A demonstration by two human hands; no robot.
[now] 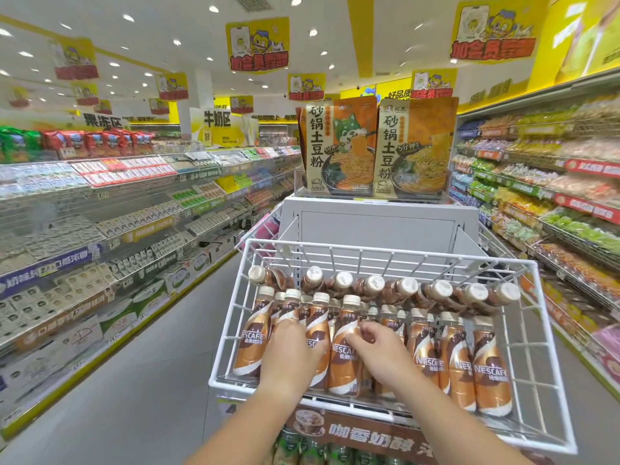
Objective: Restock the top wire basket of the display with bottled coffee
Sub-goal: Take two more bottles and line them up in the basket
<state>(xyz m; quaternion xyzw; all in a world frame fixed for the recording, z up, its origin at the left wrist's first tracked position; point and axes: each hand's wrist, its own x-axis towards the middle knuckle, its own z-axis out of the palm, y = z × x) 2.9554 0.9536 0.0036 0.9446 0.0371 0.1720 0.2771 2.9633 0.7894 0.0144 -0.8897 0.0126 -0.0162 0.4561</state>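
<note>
Snack aisle, stocked shelves both sides, grey end-cap display dead ahead with two orange noodle pouches [379,146] on top. White wire basket [523,330] hangs tilted on the display's front, already holding brown-and-cream plastic Nescafé coffee bottles [489,367]: one row lying caps-up along the back, a front row standing across the rest. Left hand [288,354] is draped over the front-row bottles near the basket's left end, fingers curled loosely, looks like steadying, not a full grip. Right hand [379,350] pinches the label area of a middle bottle [345,350] with thumb and fingertips. Step reads as facing and tidying the row; basket near full. Next move probably: turn that bottle label-forward, close gaps. Can't tell whether any more stock is at hand.
</note>
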